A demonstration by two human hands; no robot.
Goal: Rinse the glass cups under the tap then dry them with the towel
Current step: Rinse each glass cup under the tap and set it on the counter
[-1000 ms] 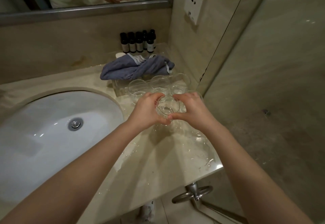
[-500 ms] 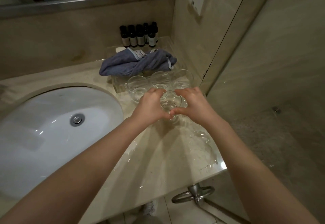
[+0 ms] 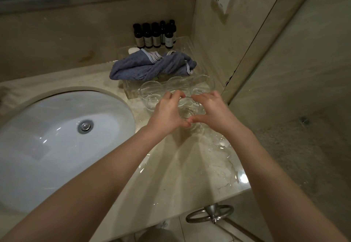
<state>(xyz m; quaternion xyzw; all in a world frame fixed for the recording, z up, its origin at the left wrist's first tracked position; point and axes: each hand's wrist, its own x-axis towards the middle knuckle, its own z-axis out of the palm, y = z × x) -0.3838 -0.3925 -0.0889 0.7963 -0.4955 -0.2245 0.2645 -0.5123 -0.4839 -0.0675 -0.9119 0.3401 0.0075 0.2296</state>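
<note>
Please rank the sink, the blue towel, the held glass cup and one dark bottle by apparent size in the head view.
1. sink
2. blue towel
3. and 4. glass cup and dark bottle: they look alike, and the hands partly hide the cup.

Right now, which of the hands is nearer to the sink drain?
Left. The left hand grips the glass cup on the side facing the sink drain; the right hand grips its far side, farther from the drain.
</note>
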